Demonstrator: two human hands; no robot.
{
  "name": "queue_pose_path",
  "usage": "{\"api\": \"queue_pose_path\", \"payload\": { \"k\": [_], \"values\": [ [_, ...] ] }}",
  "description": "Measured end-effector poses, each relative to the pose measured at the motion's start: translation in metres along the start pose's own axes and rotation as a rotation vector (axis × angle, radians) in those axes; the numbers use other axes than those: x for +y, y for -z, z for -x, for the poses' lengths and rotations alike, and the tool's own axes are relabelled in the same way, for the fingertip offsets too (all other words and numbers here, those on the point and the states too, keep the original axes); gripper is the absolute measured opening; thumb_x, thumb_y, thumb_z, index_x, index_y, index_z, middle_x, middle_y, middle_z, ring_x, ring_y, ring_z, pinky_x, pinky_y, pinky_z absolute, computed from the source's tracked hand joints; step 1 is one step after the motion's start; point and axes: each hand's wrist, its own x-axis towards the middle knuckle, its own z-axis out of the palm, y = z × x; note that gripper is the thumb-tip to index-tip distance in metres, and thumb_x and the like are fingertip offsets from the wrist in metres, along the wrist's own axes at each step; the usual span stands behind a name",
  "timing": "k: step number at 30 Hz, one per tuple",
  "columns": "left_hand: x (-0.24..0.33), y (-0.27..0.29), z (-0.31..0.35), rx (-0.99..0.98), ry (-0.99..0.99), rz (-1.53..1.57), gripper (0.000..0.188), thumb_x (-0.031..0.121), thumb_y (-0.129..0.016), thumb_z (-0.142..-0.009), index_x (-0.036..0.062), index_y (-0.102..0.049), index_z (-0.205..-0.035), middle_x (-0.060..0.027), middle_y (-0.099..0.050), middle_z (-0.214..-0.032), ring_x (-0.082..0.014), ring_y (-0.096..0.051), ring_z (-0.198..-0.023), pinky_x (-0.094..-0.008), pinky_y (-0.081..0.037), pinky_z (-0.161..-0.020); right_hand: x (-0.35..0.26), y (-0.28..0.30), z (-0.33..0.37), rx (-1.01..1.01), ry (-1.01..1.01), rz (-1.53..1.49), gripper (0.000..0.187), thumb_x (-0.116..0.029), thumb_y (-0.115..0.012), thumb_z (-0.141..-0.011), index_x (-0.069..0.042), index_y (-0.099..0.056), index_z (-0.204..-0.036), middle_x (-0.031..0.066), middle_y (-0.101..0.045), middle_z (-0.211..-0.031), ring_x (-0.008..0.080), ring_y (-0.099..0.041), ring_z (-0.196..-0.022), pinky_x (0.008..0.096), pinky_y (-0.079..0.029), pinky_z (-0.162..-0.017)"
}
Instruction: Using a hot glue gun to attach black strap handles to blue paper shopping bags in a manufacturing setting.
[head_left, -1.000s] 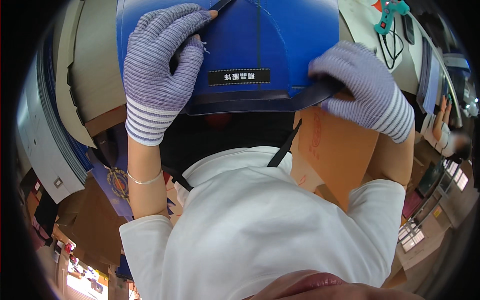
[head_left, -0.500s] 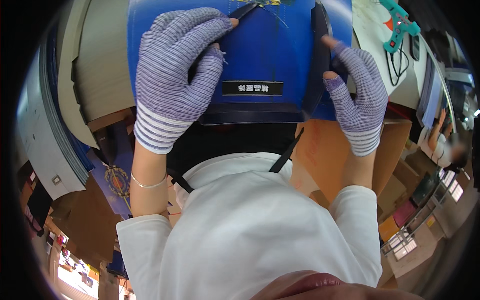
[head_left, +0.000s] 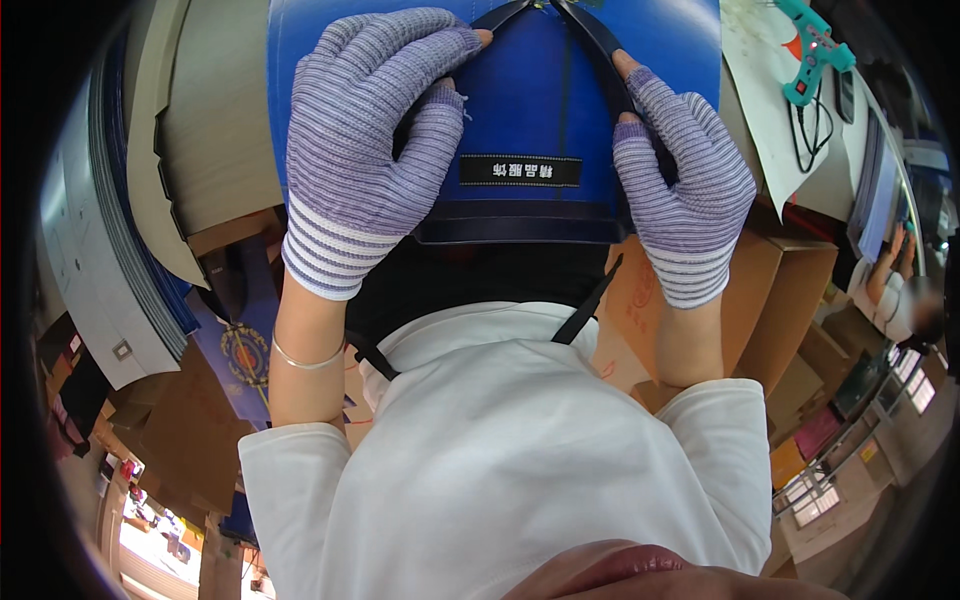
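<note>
A glossy blue panel (head_left: 520,115) lies in front of me, with a black label (head_left: 520,170) on it and a dark band (head_left: 515,222) along its near edge. Two narrow dark flaps slant inward and come close together at the far end. My left hand (head_left: 370,130), in a striped purple-and-white glove with bare fingertips, is closed at the left flap (head_left: 503,14); its palm hides most of that flap. My right hand (head_left: 685,165), gloved alike, has forefinger and thumb pressed on the right flap (head_left: 592,45), its other fingers curled behind.
A teal glue gun (head_left: 815,55) with a black cord lies on the white surface at the far right. Brown cardboard (head_left: 690,300) stands below the table's right side. Grey-blue stacked sheets (head_left: 110,240) are at the left. Another person (head_left: 895,300) is at the far right.
My right hand has moved left and taken hold of the right flap, whose far end now leans inward toward the left one. My left hand keeps its place on the left flap.
</note>
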Motion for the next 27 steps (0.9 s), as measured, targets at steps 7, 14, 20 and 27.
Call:
{"api": "queue_pose_path", "payload": {
  "k": [7, 14, 20, 27],
  "values": [
    [-0.001, -0.001, 0.000, 0.006, -0.003, 0.029, 0.030, -0.002, -0.062, -0.085, 0.0074, -0.072, -0.112, -0.0113, -0.069, -0.114, -0.0264, -0.063, -0.108, -0.0357, -0.050, -0.097, 0.002, 0.000, 0.000, -0.042, 0.004, -0.051, 0.041, 0.004, -0.067, -0.083, -0.009, -0.068, -0.122, 0.0025, -0.054, -0.073, 0.0097, -0.050, -0.062, 0.0227, -0.043, -0.060],
    [0.000, 0.000, 0.000, 0.012, -0.008, 0.071, 0.031, -0.004, -0.061, -0.085, 0.0070, -0.072, -0.112, -0.0122, -0.069, -0.113, -0.0248, -0.065, -0.104, -0.0327, -0.054, -0.090, 0.001, 0.000, -0.011, -0.092, 0.015, -0.001, 0.037, 0.001, -0.064, -0.087, -0.011, -0.068, -0.122, 0.0024, -0.052, -0.070, 0.0104, -0.050, -0.061, 0.0230, -0.043, -0.060],
    [0.007, 0.000, 0.001, -0.032, 0.093, 0.038, 0.031, -0.004, -0.060, -0.087, 0.0072, -0.071, -0.114, -0.0126, -0.067, -0.113, -0.0223, -0.065, -0.099, -0.0293, -0.056, -0.083, -0.007, -0.008, -0.034, -0.042, 0.092, 0.179, 0.032, -0.009, -0.071, -0.085, -0.013, -0.071, -0.116, 0.0037, -0.057, -0.071, 0.0138, -0.053, -0.061, 0.0253, -0.044, -0.059],
    [0.018, -0.003, -0.015, -0.010, 0.146, -0.021, 0.028, 0.001, -0.062, -0.087, 0.0060, -0.071, -0.113, -0.0132, -0.067, -0.107, -0.0219, -0.065, -0.092, -0.0293, -0.055, -0.081, -0.001, -0.015, -0.040, -0.009, 0.070, 0.012, 0.023, -0.015, -0.072, -0.085, -0.014, -0.075, -0.107, 0.0047, -0.060, -0.072, 0.0166, -0.058, -0.063, 0.0283, -0.047, -0.061]
  ]
}}
